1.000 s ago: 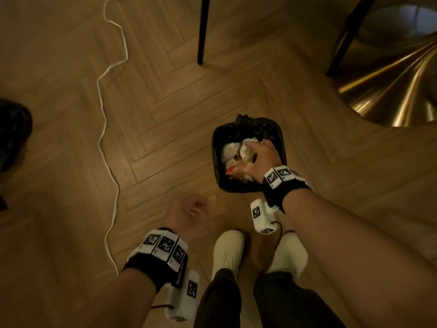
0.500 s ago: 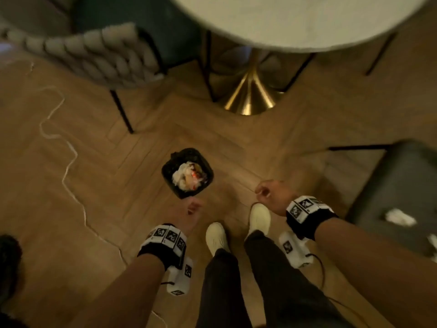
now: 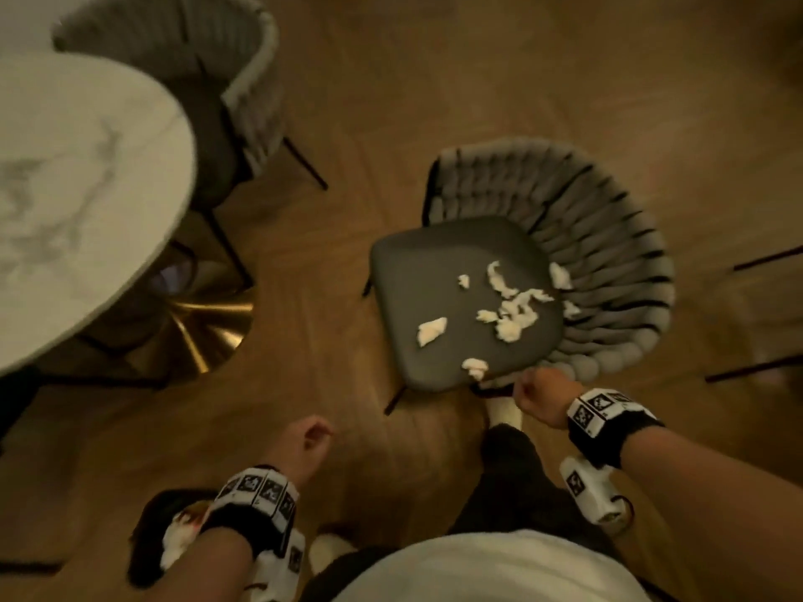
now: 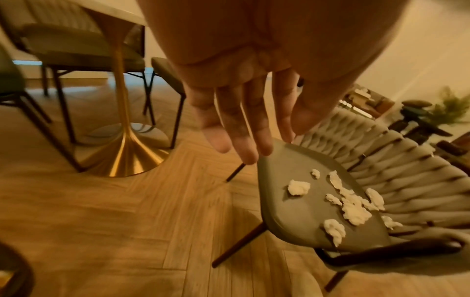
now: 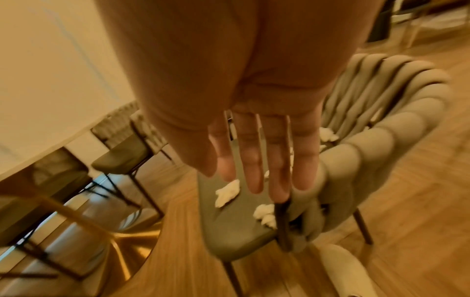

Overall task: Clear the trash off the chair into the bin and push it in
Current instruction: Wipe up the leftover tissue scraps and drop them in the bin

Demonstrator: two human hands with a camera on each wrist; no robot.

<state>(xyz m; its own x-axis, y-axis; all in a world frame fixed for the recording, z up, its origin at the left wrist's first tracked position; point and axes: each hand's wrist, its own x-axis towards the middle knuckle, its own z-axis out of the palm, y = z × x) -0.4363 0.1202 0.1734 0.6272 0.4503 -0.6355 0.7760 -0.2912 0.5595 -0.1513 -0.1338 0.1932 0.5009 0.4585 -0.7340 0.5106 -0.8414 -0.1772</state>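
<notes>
Both hands — left hand (image 3: 304,445), right hand (image 3: 541,395) — hang relaxed near the chair (image 3: 443,306).

The bin (image 3: 150,540) sits low in the head view, half hidden behind the left forearm, so only part of its rim and a little white trash inside show. Motion blur smears the round table (image 3: 65,202), cut by the left edge. In the right wrist view the right hand (image 5: 254,156) covers much of the chair seat (image 5: 234,227), hiding most tissue scraps (image 5: 227,192). The far shelf clutter (image 4: 417,120) is too blurred to identify.
</notes>
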